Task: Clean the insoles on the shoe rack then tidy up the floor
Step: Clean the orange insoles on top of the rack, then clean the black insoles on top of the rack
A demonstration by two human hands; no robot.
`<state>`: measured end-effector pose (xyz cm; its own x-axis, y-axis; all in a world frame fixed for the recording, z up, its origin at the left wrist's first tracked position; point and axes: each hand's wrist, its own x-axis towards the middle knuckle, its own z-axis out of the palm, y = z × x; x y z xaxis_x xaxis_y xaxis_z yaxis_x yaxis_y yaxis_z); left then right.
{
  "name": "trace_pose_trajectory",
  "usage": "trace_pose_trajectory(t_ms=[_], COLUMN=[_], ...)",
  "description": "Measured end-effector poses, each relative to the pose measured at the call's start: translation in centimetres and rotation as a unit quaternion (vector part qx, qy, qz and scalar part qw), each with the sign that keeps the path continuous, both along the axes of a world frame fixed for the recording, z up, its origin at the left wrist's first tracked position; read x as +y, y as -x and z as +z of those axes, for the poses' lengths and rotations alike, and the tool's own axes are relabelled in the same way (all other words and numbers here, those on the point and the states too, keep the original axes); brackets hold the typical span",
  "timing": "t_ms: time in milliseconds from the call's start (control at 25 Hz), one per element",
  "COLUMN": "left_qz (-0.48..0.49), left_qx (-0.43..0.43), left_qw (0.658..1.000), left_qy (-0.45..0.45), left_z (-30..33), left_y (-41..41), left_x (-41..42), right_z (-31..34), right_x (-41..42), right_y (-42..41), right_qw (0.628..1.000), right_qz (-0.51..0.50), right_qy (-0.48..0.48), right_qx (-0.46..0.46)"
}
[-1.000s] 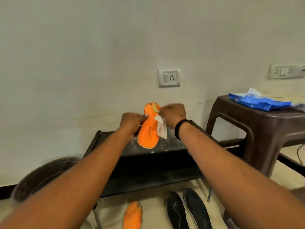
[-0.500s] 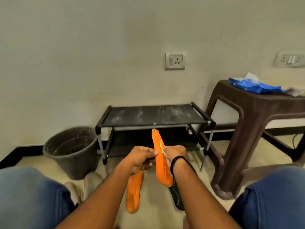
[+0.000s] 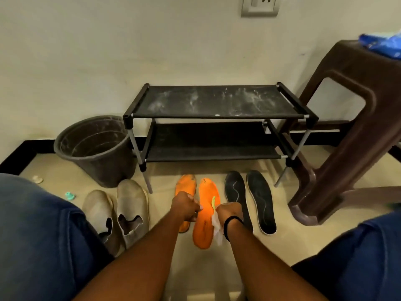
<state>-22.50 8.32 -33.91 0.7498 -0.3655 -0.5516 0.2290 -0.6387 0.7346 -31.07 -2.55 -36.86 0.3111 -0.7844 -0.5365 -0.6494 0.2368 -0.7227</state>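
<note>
Evidently wiping: left hand (image 3: 188, 207) pinches the orange insole (image 3: 205, 216), right hand (image 3: 229, 211) grips a wipe (image 3: 217, 227); next, shelve it at twelve o'clock.

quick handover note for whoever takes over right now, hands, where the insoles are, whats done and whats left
Left hand: pinching the edge of the orange insole being set down.
Right hand: on the same insole's other edge, gripping a white wipe.
Second orange insole lies beside it on the floor; two black insoles lie to the right. Shoe rack holds no insoles, top shelf dusty.
Done: cannot tell which insoles are already clean.
Left: any uncleaned insoles, then floor tidying: beige shoes and small scraps near the bucket.
</note>
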Motion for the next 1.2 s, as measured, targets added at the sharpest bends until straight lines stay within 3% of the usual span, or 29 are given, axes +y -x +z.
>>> trace_pose_trajectory(t_ms=[440, 600, 1000, 1200], left_qz=[0.057, 0.082, 0.112, 0.080], left_qx=[-0.031, -0.038, -0.052, -0.135], left_qw=[0.996, 0.996, 0.992, 0.982], left_qy=[-0.065, -0.025, -0.028, -0.101], left_z=[-11.4, -12.3, -14.0, -12.8], left_y=[-2.5, -3.5, -5.0, -4.2], left_x=[-3.4, -4.9, -6.2, -5.6], right_z=[-5.9, -6.7, -8.0, -7.9], right_x=[-1.7, -2.9, -4.2, -4.3], right_y=[-4.9, -6.4, -7.8, -7.2], right_qw=[0.998, 0.996, 0.997, 0.998], right_qz=[-0.064, -0.089, -0.076, -0.068], right_qy=[0.021, 0.008, 0.010, 0.017], right_qx=[0.004, -0.003, -0.003, 0.006])
